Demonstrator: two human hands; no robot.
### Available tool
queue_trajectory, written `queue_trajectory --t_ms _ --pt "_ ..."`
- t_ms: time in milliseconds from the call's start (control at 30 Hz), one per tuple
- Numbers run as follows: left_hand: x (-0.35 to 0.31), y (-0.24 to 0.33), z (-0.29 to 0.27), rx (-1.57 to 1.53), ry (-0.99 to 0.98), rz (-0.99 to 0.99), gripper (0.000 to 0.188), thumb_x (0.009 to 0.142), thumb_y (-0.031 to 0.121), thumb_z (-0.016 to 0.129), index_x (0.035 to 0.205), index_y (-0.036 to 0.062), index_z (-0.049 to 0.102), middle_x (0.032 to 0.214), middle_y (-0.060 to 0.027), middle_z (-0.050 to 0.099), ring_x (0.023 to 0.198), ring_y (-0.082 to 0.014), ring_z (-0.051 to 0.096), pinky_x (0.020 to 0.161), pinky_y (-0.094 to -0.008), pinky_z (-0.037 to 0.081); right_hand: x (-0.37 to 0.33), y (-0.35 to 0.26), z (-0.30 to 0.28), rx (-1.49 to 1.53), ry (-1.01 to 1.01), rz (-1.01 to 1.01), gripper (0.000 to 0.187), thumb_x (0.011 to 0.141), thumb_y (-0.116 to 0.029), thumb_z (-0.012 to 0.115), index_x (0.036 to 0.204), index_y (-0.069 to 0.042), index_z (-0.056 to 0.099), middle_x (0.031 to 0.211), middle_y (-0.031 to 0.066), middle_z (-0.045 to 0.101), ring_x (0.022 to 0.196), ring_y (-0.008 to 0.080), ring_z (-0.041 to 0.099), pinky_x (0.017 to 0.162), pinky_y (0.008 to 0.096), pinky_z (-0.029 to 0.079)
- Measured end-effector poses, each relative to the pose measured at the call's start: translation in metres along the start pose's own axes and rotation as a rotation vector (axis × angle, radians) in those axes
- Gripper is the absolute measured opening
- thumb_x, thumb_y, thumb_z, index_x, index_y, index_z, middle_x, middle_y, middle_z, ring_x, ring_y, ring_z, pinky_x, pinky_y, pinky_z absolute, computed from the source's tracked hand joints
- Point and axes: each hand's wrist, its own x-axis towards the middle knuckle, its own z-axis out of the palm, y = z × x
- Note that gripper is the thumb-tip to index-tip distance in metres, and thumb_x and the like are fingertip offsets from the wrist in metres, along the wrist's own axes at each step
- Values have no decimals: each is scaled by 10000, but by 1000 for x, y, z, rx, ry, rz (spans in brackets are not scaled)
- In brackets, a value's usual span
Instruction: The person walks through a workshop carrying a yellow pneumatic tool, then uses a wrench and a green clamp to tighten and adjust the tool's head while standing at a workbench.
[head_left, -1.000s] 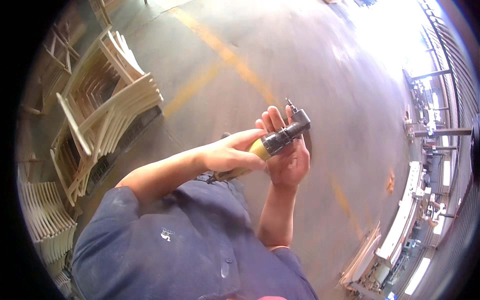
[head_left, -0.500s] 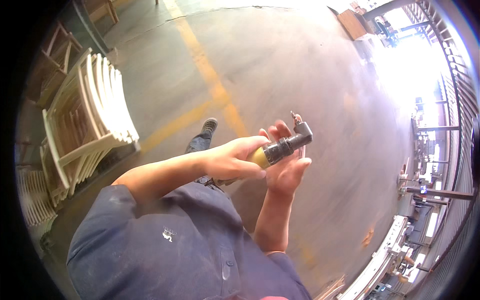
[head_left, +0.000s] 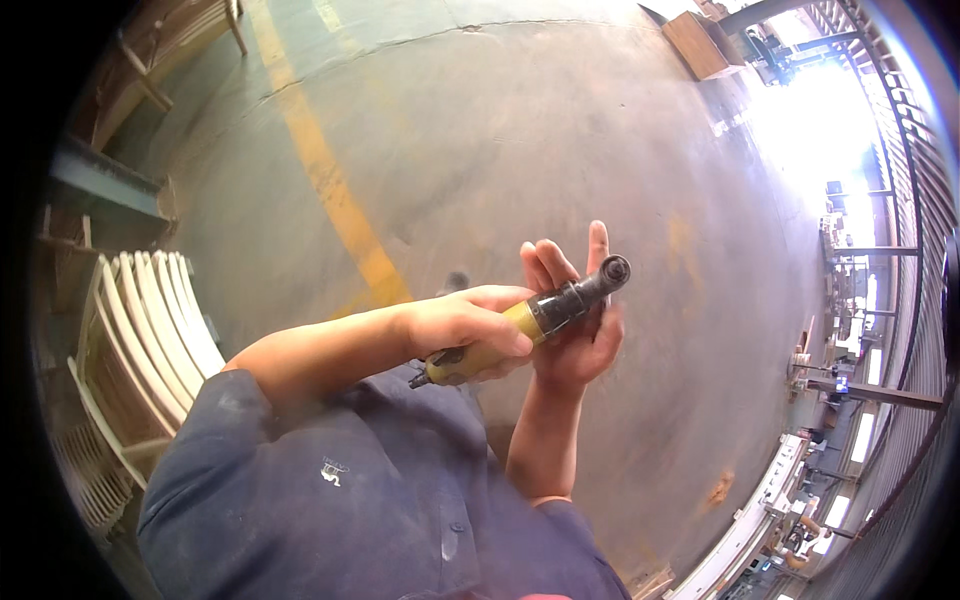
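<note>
Standing at far left were stacked pale wooden frames; a yellow floor stripe followed; the left hand was closed round the body of a yellow-and-black angle tool; the tool's long axis rose rightward from that grip, across the right hand, open, fingers spread, contact unclear; far right, a long bench lay well apart.

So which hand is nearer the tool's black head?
Right. The right hand is open, its palm just below the black head in the picture; contact is unclear. The left hand grips the yellow body, farther back along the tool.
</note>
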Motion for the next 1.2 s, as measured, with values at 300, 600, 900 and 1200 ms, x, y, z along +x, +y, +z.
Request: queue_trajectory --t_ms 300,600,900,1200 --pt "174 170 -114 214 158 131 518 942 149 731 1386 39 488 931 -61 607 763 -136 620 626 -294 506 271 -4 -129 125 -2 38 1324 720 -596 930 1650 -25 181 1308 202 698 1225 341 684 1166 496 489" --pt "298 363 -242 666 420 251 519 933 187 741 1363 24 499 952 -44 576 821 -133 585 699 -298 483 504 -29 -218 -344 166 4 982 898 -639 760 1495 82 463 1245 167 707 1144 246 684 1004 400 537" --pt "423 579 -389 772 328 362 499 906 142 738 1337 10 525 991 -25 573 889 -133 559 756 -316 469 816 -20 -264 -381 -86 167 1164 833 -647 814 1606 58 303 1302 225 701 1262 313 661 1130 459 480" --pt "526 789 -534 1054 649 269 546 881 180 722 1355 15 507 997 -116 611 871 -238 607 809 -383 514 1059 6 -343 -223 46 143 939 871 -421 875 1504 115 436 1391 229 640 1318 315 620 1152 457 471"
